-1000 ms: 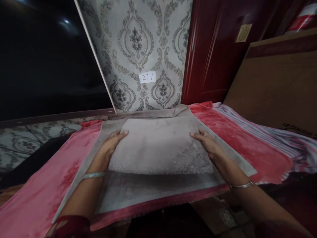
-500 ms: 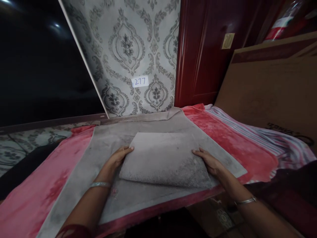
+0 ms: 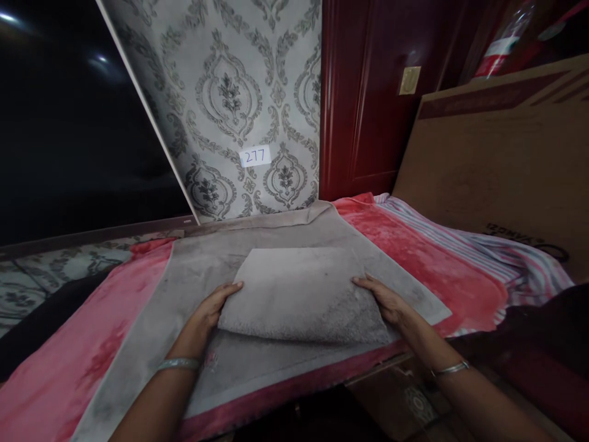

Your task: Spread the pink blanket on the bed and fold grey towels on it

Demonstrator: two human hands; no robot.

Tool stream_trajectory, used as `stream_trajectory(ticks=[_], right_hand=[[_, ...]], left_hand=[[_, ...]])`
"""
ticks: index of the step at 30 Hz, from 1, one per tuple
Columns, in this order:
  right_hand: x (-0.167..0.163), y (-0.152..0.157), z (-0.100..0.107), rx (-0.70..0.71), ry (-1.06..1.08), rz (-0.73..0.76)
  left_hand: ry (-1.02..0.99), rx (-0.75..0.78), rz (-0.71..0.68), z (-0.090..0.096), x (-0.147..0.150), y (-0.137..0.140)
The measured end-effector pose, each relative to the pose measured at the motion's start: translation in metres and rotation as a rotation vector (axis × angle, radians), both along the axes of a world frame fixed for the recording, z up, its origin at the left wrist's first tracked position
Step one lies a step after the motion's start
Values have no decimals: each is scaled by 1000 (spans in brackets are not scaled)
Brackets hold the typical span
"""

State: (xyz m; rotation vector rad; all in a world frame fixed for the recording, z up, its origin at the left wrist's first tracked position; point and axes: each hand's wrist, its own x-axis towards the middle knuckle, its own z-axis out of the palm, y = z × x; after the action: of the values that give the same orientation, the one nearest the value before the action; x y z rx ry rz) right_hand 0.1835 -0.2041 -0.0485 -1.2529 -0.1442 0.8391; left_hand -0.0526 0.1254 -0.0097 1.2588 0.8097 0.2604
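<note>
Far L: a dark screen (image 3: 83, 129) w/ a pale edge, leaning in view. Below it, a pink blanket (image 3: 87, 350) w/ darker red patches. Next, your L hand (image 3: 217, 305), gripping the L side of the grey towel (image 3: 299, 298), thumb on top, rest of the fingers mostly hidden; a pale bangle (image 3: 178, 363) on that wrist. Behind, patterned wallpaper (image 3: 230, 98) w/ a white note (image 3: 255, 156) reading "277". Mid: the towel, btwn your hands, over the grey sheet (image 3: 193, 282); can't tell if its underside touches. Its near edge is curved & fuzzy. Then your R hand (image 3: 383, 298), gripping the towel's R side, thumb on top too; silver bracelet (image 3: 451, 368) on that wrist. Beyond: a dark red door (image 3: 368, 123), a red blanket (image 3: 437, 264) past the sheet's R edge, a striped cloth (image 3: 453, 236) alongside, a red-labelled bottle (image 3: 499, 49) up top, & a cardboard box (image 3: 497, 159) far R.
</note>
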Motion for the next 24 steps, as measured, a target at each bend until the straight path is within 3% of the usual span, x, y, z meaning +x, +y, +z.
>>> stream_trajectory(ticks=[4, 9, 13, 16, 20, 24], right_hand=[[2, -2, 2, -15, 105, 106], [-4, -3, 10, -51, 236, 99], [-6, -2, 10, -36, 68, 152], [-6, -1, 14, -56, -62, 149], [-18, -6, 21, -46, -27, 103], [-48, -19, 8, 21, -9, 74]], left_hand=[[-132, -197, 160, -6, -27, -11], [-409, -377, 259, -24, -52, -47], [-517, -350, 345, -31, -38, -91], [-483, -317, 435, -26, -19, -109], [-445, -262, 552, -14, -8, -102], [-440, -146, 603, -16, -18, -88]])
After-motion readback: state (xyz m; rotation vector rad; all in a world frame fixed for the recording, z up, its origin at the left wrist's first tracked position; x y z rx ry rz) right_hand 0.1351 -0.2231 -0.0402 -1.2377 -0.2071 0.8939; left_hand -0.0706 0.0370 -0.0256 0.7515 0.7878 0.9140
